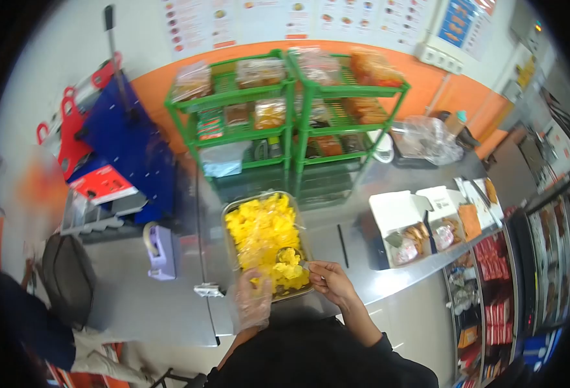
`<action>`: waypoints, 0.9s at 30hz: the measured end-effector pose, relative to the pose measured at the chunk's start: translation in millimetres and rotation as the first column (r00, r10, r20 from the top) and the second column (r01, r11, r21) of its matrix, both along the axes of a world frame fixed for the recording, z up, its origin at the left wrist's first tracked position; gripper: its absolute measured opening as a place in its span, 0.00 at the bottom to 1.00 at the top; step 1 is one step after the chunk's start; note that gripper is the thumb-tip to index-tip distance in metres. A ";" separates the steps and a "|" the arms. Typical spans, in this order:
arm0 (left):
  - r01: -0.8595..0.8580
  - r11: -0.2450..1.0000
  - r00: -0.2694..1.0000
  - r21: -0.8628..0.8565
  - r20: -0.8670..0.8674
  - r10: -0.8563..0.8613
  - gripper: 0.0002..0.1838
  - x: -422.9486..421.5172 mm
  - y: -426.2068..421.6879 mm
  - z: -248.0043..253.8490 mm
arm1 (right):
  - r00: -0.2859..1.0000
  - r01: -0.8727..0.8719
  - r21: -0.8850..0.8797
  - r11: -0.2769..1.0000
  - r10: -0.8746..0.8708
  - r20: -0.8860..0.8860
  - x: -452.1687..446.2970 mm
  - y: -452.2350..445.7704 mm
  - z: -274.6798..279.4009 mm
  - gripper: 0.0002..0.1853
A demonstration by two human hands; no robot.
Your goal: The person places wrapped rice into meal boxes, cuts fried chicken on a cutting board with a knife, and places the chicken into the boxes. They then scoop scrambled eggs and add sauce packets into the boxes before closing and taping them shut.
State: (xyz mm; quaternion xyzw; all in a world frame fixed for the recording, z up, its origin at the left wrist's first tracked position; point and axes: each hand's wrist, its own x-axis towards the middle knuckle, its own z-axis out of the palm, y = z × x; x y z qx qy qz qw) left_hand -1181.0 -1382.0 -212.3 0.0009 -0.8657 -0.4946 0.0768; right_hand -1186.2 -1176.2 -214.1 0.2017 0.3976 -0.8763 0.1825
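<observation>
A metal tray point(225, 223) stands before me, heaped with yellow food point(259, 226) in soft lumps like scrambled egg. Clear plastic film seems to lie over part of the heap. My right hand point(329, 282), bare, is closed on the handle of a spoon point(303, 264); its bowl carries a lump of the yellow food over the tray's right side. At the tray's near left corner is my left hand point(254, 302), in a clear plastic glove. Its fingers are curled, with yellow bits showing at them; whether these are gripped or lie behind is unclear.
Green racks point(291, 90) with bagged food stand behind the tray. A purple tape dispenser point(162, 252) and a small metal object point(208, 290) are on the left. To the right lie a black stick point(342, 246) and open white boxes point(392, 213) with food. Another person's leg point(104, 362) shows lower left.
</observation>
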 end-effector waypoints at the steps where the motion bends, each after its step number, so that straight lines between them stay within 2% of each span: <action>1: -0.064 0.995 0.996 0.076 0.062 0.059 0.17 -0.4 4.6 1.9 | 0.999 0.036 -0.020 0.999 -0.036 -0.017 3.1 9.3 6.7 0.07; 2: -0.018 0.996 0.998 0.086 0.060 0.013 0.17 -2.0 9.1 0.7 | 0.996 0.082 -0.011 0.997 -0.082 -0.021 8.1 21.5 15.0 0.07; 4: 0.024 0.997 0.996 0.070 -0.084 -0.018 0.15 -7.8 20.3 -2.5 | 0.978 0.203 0.008 0.979 -0.202 -0.048 21.6 47.5 30.7 0.07; 5: 0.067 0.995 0.995 0.079 -0.084 -0.061 0.15 -10.2 29.3 -2.1 | 0.968 0.246 0.018 0.969 -0.244 -0.050 30.7 62.4 35.2 0.07; 7: 0.168 0.981 0.983 0.097 -0.095 -0.159 0.15 -12.9 48.9 2.9 | 0.893 0.444 0.087 0.892 -0.433 -0.120 52.3 97.7 40.5 0.08; 8: 0.175 0.978 0.984 0.111 -0.062 -0.168 0.15 -12.5 60.4 3.4 | 0.866 0.496 0.146 0.856 -0.473 -0.163 63.5 117.1 38.3 0.09; 9: 0.198 0.974 0.980 0.110 -0.061 -0.192 0.15 -13.0 71.8 5.3 | 0.812 0.583 0.262 0.769 -0.550 -0.193 71.2 131.9 35.8 0.09; 11: 0.263 0.958 0.965 0.117 -0.017 -0.263 0.14 -14.6 92.0 10.4 | 0.780 0.624 0.397 0.673 -0.568 -0.263 85.8 163.6 22.7 0.10; 12: 0.273 0.956 0.962 0.110 -0.011 -0.274 0.14 -15.2 99.6 14.7 | 0.775 0.630 0.394 0.669 -0.579 -0.255 87.9 169.7 14.9 0.10; 14: 0.349 0.937 0.937 -0.019 0.035 -0.348 0.13 -17.7 114.6 21.1 | 0.734 0.646 0.522 0.557 -0.640 -0.227 90.5 177.6 -3.4 0.12; 15: 0.355 0.934 0.934 -0.028 0.045 -0.354 0.13 -19.3 120.1 16.1 | 0.739 0.627 0.588 0.511 -0.628 -0.243 94.1 178.8 -23.0 0.13; 16: 0.369 0.929 0.929 -0.019 0.035 -0.368 0.13 -20.1 122.9 8.7 | 0.761 0.566 0.771 0.292 -0.545 -0.353 94.8 176.7 -34.2 0.14; 17: 0.382 0.924 0.924 -0.009 0.028 -0.382 0.13 -20.3 124.9 3.7 | 0.796 0.485 0.874 0.033 -0.431 -0.425 95.2 174.3 -43.3 0.15; 18: 0.386 0.923 0.922 -0.018 0.045 -0.384 0.13 -21.3 127.9 3.2 | 0.820 0.425 0.905 -0.040 -0.406 -0.403 95.2 172.6 -38.4 0.11; 19: 0.386 0.922 0.920 0.044 0.062 -0.388 0.13 -23.0 131.5 3.7 | 0.824 0.415 0.910 -0.028 -0.413 -0.388 97.1 172.3 -37.1 0.11; 20: 0.382 0.918 0.917 0.107 0.075 -0.391 0.14 -24.9 134.8 3.4 | 0.853 0.414 0.905 -0.100 -0.303 -0.424 98.3 173.2 -36.6 0.12; 21: 0.385 0.917 0.915 0.100 0.086 -0.394 0.14 -26.7 136.5 -0.3 | 0.874 0.421 0.891 -0.171 -0.189 -0.449 99.3 174.3 -37.7 0.15; 22: 0.373 0.921 0.919 0.111 0.093 -0.384 0.14 -28.8 137.2 -5.9 | 0.893 0.392 0.904 -0.170 -0.164 -0.418 102.0 174.3 -40.6 0.19; 23: 0.361 0.924 0.922 0.124 0.101 -0.374 0.14 -30.6 138.6 -9.2 | 0.895 0.386 0.908 -0.163 -0.174 -0.412 103.2 175.7 -41.2 0.19; 27: 0.411 0.912 0.911 -0.020 0.045 -0.409 0.14 -39.3 149.4 0.6 | 0.925 0.352 0.914 -0.202 -0.074 -0.373 106.6 179.3 -36.4 0.23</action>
